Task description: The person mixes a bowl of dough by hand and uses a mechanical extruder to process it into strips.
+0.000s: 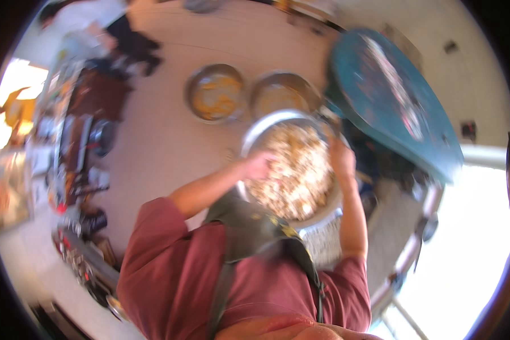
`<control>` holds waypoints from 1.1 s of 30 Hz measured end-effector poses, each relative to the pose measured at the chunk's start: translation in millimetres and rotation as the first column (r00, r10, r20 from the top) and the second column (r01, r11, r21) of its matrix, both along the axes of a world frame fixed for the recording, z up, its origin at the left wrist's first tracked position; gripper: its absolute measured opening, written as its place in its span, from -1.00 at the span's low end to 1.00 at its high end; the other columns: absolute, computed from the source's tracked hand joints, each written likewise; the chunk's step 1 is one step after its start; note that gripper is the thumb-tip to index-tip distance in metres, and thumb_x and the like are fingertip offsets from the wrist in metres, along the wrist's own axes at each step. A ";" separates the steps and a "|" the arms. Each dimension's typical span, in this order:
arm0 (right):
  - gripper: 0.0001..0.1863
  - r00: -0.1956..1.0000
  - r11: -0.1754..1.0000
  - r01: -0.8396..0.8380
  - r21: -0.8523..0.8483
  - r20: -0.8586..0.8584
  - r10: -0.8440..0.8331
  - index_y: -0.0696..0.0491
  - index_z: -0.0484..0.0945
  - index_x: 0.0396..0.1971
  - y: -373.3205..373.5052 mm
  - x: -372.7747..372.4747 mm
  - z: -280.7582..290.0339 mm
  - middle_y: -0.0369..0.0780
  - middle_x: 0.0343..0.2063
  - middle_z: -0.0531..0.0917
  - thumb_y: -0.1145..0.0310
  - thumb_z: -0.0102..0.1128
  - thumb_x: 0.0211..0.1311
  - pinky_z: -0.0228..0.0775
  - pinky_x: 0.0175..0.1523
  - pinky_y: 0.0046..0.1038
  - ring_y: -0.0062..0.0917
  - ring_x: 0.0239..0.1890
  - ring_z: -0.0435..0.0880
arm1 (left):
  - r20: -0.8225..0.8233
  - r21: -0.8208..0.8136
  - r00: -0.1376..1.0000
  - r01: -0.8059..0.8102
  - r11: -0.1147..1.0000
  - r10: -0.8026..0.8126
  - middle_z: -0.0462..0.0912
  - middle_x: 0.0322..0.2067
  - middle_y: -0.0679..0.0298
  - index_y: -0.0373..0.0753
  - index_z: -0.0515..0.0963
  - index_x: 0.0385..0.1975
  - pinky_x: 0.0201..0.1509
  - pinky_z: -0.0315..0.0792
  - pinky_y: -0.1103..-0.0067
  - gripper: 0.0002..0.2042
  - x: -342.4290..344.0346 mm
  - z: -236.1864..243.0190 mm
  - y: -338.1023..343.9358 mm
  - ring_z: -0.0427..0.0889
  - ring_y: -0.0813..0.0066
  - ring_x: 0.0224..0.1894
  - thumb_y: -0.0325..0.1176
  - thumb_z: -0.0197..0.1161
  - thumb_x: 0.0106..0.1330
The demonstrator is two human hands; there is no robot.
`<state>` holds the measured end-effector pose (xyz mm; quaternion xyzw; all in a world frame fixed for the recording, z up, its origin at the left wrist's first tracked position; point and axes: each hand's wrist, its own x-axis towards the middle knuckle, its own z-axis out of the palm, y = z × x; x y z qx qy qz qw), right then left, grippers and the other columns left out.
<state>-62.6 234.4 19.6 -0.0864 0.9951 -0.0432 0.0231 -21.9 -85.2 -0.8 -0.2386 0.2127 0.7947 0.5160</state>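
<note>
Nearest to the camera a dark red shirt is seen, with a dark apron strap lying over it, and both bare forearms are stretched forward from it. The left hand is placed on the left rim of a large metal bowl, partly inside it, and its fingers are curled together at the food; because of the blur it cannot be told whether something is pinched between them. The right hand is laid at the right rim of the same bowl, and its fingers seem bent over the edge, but how firmly they are closed cannot be told. The bowl is filled with a pale, lumpy mixture with yellow and brown pieces. It is found in the middle of the view, just in front of the person's chest. Behind it, on the light floor, two smaller round metal pans are standing side by side, each with yellowish remains inside. At the right a blue-green rounded surface is seen close to the bowl. At the far left, cluttered shelves are visible, and another person is standing at the upper left.
</note>
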 end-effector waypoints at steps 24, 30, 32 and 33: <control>-0.62 0.971 0.970 0.229 -0.080 0.083 -0.222 -0.11 0.50 0.13 -34.6 -48.8 27.4 0.01 -0.30 0.71 0.33 -0.06 0.34 0.60 -0.28 -0.16 -0.14 -0.29 0.75 | -0.363 -0.062 0.929 0.051 0.997 -0.070 0.30 0.26 -0.03 -0.24 -0.10 0.45 0.34 0.40 0.14 -0.19 -16.9 24.3 47.3 0.44 -0.06 0.24 -0.86 -0.20 0.11; -0.67 0.951 0.960 0.276 -0.038 0.154 -0.267 -0.06 0.58 0.00 -8.4 -65.5 -15.9 0.01 -0.33 0.73 0.34 -0.05 0.30 0.63 -0.19 -0.16 -0.11 -0.26 0.75 | -0.519 -0.339 0.809 0.102 0.935 -0.277 0.41 0.12 0.01 -0.30 0.01 0.41 0.12 0.62 0.35 -0.34 -59.8 60.8 96.8 0.58 0.16 0.04 -0.74 -0.03 0.28; -0.70 0.947 0.958 0.287 -0.021 0.154 -0.281 -0.03 0.60 -0.06 -9.1 -73.1 -13.3 0.03 -0.30 0.72 0.31 -0.04 0.32 0.62 -0.16 -0.16 -0.10 -0.24 0.75 | -0.577 -0.459 0.724 0.095 0.883 -0.378 0.43 0.08 0.00 -0.35 0.07 0.37 0.01 0.68 0.44 -0.40 -94.8 50.0 125.5 0.61 0.20 -0.03 -0.70 0.01 0.30; -0.71 0.943 0.955 0.297 -0.010 0.157 -0.292 -0.01 0.62 -0.09 -10.5 -70.1 -7.6 0.04 -0.29 0.72 0.29 -0.04 0.32 0.62 -0.14 -0.16 -0.09 -0.22 0.75 | -0.569 -0.532 0.702 0.083 0.843 -0.428 0.44 0.07 0.00 -0.37 0.11 0.34 -0.05 0.70 0.47 -0.43 -110.8 52.0 138.7 0.62 0.21 -0.04 -0.69 0.01 0.30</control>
